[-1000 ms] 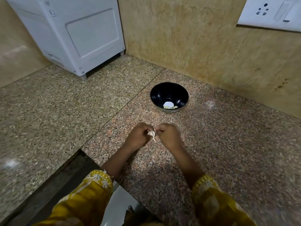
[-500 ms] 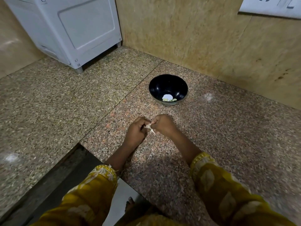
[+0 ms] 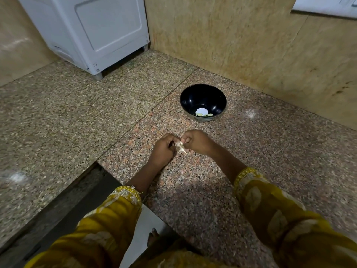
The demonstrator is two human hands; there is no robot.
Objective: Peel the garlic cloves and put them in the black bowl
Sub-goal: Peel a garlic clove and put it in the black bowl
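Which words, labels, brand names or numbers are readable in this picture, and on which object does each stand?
None can be read.
White box-shaped appliance: no print shows on its panel.
White wall switch plate: cut off by the frame edge, no lettering legible.
Round black bowl: no label visible.

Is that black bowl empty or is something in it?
Not empty: the black bowl holds a few pale pieces, likely peeled garlic, at its bottom.
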